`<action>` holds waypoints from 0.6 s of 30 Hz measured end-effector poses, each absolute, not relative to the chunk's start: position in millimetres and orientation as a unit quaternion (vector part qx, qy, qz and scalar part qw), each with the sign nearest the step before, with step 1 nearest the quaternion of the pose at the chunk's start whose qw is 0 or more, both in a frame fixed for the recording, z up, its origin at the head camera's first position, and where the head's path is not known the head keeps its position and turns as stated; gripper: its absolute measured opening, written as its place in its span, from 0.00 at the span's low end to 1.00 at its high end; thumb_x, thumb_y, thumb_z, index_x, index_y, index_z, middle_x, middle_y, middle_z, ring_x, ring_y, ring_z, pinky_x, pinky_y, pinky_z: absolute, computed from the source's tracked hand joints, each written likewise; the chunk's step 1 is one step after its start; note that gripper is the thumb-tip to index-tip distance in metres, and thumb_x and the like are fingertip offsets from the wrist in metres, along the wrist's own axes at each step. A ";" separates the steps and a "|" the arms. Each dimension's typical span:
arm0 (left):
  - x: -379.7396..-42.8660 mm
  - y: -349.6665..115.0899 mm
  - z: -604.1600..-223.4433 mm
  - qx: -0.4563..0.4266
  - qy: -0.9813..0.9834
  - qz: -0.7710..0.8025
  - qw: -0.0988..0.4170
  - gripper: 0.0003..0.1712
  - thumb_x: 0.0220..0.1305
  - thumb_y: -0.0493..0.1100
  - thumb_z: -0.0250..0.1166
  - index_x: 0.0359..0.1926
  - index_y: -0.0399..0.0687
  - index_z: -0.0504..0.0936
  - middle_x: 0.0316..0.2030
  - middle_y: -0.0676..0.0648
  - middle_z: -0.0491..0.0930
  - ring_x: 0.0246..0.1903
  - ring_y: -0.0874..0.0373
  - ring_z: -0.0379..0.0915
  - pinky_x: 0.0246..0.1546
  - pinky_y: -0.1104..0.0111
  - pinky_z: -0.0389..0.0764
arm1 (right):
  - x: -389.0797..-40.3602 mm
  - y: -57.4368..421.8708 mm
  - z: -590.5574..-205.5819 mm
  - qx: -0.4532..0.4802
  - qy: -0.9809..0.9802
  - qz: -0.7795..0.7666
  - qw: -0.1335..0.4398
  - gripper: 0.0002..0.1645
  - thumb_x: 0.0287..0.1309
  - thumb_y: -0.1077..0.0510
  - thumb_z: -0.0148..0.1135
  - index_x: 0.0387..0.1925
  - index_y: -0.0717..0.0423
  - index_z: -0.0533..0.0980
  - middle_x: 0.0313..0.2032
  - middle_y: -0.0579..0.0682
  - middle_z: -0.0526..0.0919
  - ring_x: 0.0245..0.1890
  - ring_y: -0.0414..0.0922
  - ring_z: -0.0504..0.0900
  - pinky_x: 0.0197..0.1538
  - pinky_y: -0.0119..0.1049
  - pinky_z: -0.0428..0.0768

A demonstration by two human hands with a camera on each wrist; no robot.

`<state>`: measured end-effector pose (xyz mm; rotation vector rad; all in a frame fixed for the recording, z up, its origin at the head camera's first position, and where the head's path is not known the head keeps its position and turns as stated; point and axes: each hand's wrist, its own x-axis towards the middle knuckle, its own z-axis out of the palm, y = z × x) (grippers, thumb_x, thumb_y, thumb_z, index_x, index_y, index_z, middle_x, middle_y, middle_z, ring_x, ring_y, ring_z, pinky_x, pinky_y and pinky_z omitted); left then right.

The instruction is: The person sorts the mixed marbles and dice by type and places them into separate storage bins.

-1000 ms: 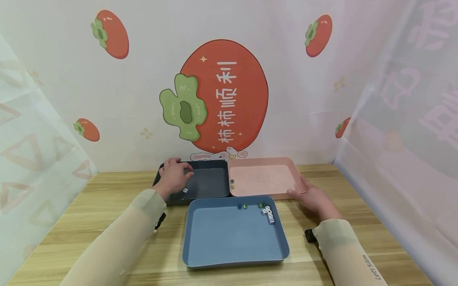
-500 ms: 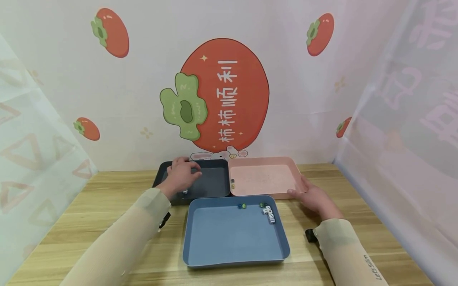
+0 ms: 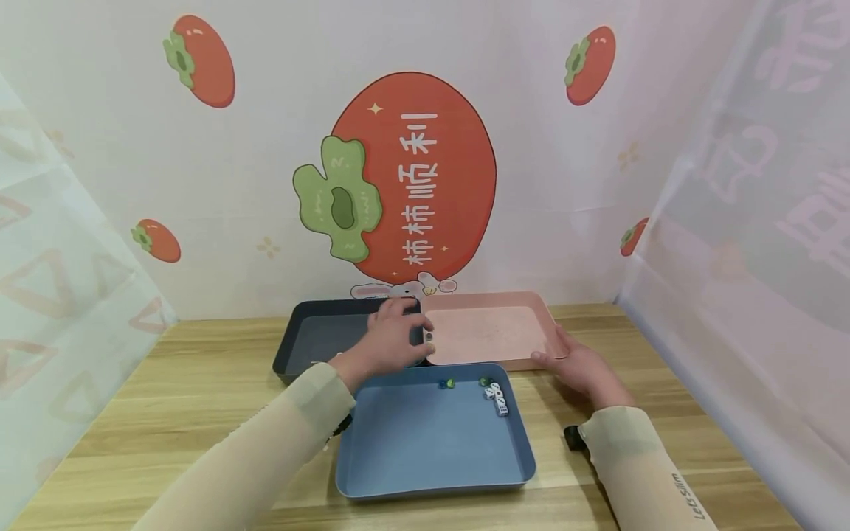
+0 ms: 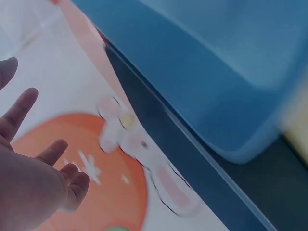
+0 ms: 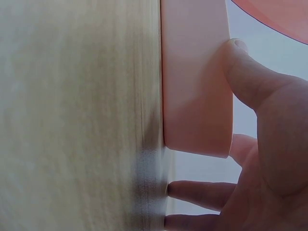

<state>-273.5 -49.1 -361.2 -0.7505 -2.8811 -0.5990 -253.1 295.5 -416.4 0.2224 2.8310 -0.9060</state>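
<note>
My left hand (image 3: 393, 341) hovers over the seam between the dark navy tray (image 3: 284, 361) and the pink tray (image 3: 488, 324), fingers spread and thumb slightly bent. Its fingertips are close to a small grey marble (image 3: 429, 337) at the pink tray's left edge. Nothing shows between these fingers (image 4: 52, 153) in the left wrist view. A white die in the navy tray is mostly hidden by the wrist. With my right hand (image 3: 581, 369) I hold the pink tray's front right corner. The right thumb (image 5: 240, 60) presses its rim, while the other fingers lie along the side.
In front stands a blue tray (image 3: 432, 442) with several white dice (image 3: 496, 398) clustered at its right. Green and blue marbles (image 3: 451, 383) lie along its far wall. All trays rest on a wooden table (image 3: 199, 398) before a printed backdrop (image 3: 531, 184).
My left hand has moved right, from over the navy tray to the pink tray's left edge. The navy tray has shifted slightly left. My right hand stays at the corner.
</note>
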 end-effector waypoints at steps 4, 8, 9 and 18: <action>-258.5 -25.9 -364.8 -0.289 -0.939 -0.180 0.051 0.16 0.55 0.57 0.65 0.46 0.64 0.81 0.66 0.45 0.57 0.66 0.46 0.42 0.58 0.45 0.52 | -253.6 295.1 -417.1 0.081 0.943 -0.310 0.085 0.64 0.47 0.23 0.53 0.73 0.48 0.36 0.66 0.72 0.50 0.63 0.70 0.52 0.58 0.66 0.51; -245.9 -4.5 -370.2 -0.319 -0.937 -0.137 0.042 0.19 0.55 0.58 0.66 0.49 0.66 0.82 0.67 0.46 0.56 0.67 0.46 0.40 0.59 0.46 0.51 | -255.6 296.2 -419.2 0.082 0.942 -0.313 0.085 0.65 0.45 0.22 0.52 0.73 0.48 0.35 0.66 0.72 0.50 0.63 0.70 0.52 0.58 0.66 0.51; -243.9 -0.1 -372.0 -0.325 -0.936 -0.127 0.041 0.20 0.55 0.58 0.66 0.49 0.66 0.82 0.67 0.46 0.56 0.67 0.46 0.39 0.59 0.46 0.50 | -256.0 296.6 -419.7 0.080 0.943 -0.313 0.084 0.66 0.45 0.21 0.52 0.73 0.48 0.36 0.66 0.72 0.50 0.63 0.70 0.52 0.58 0.66 0.51; -237.6 27.6 -392.2 -0.334 -0.942 -0.043 0.013 0.26 0.54 0.64 0.62 0.56 0.74 0.77 0.69 0.44 0.51 0.68 0.43 0.37 0.60 0.42 0.47 | -255.1 297.6 -419.4 0.072 0.946 -0.307 0.078 0.66 0.45 0.21 0.52 0.73 0.50 0.37 0.66 0.71 0.51 0.62 0.69 0.54 0.58 0.65 0.52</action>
